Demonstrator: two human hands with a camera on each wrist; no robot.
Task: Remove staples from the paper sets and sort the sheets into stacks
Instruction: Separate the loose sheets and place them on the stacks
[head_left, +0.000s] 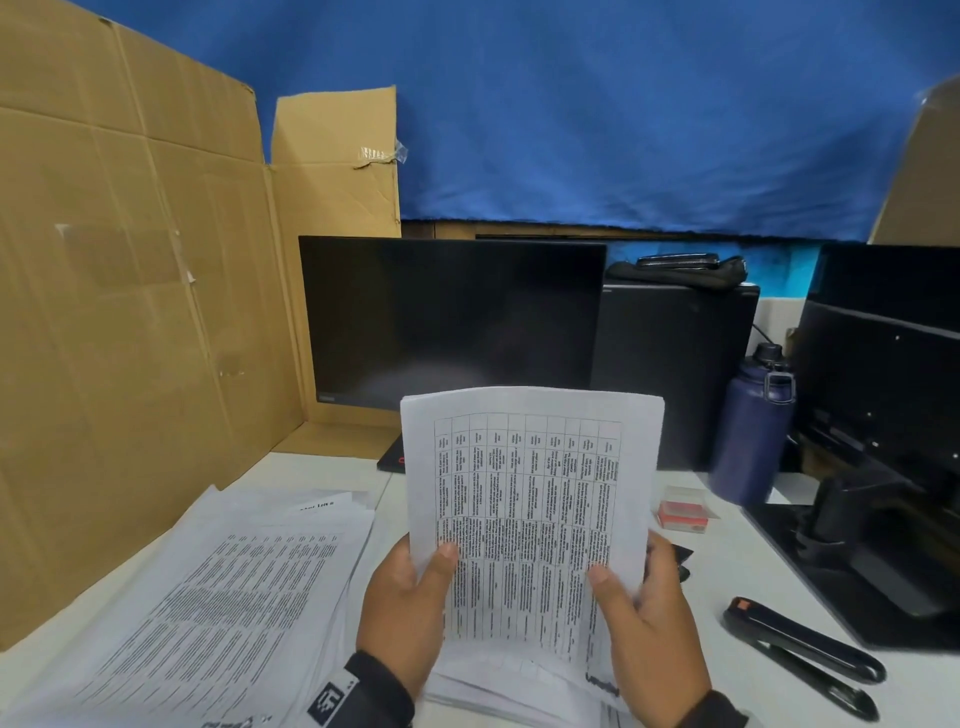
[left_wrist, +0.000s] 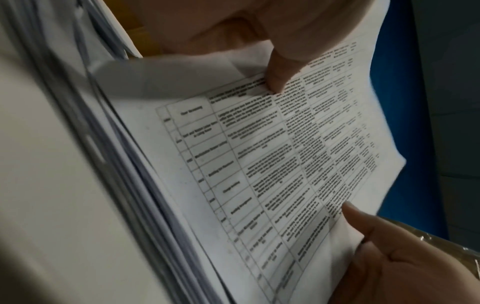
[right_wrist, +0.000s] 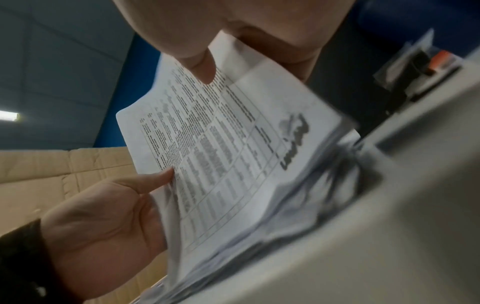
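Note:
I hold a paper set (head_left: 530, 493) upright in front of me; its top sheet carries a printed table. My left hand (head_left: 415, 587) grips its lower left edge, thumb on the front. My right hand (head_left: 639, 597) grips the lower right edge the same way. The left wrist view shows my left thumb (left_wrist: 280, 67) pressing on the printed sheet (left_wrist: 285, 154). In the right wrist view my right thumb (right_wrist: 202, 65) lies on the same sheet (right_wrist: 221, 154). The set's bottom edge meets a pile of sheets (head_left: 493, 686) lying under my hands. No staple is visible.
A wide stack of printed sheets (head_left: 223, 597) lies on the white table to the left. A black stapler-like tool (head_left: 800, 649) and a small red staple box (head_left: 683, 514) lie to the right. Behind are a dark monitor (head_left: 452, 322), a blue bottle (head_left: 750, 426), cardboard (head_left: 130, 312) and a second monitor's stand (head_left: 857, 519).

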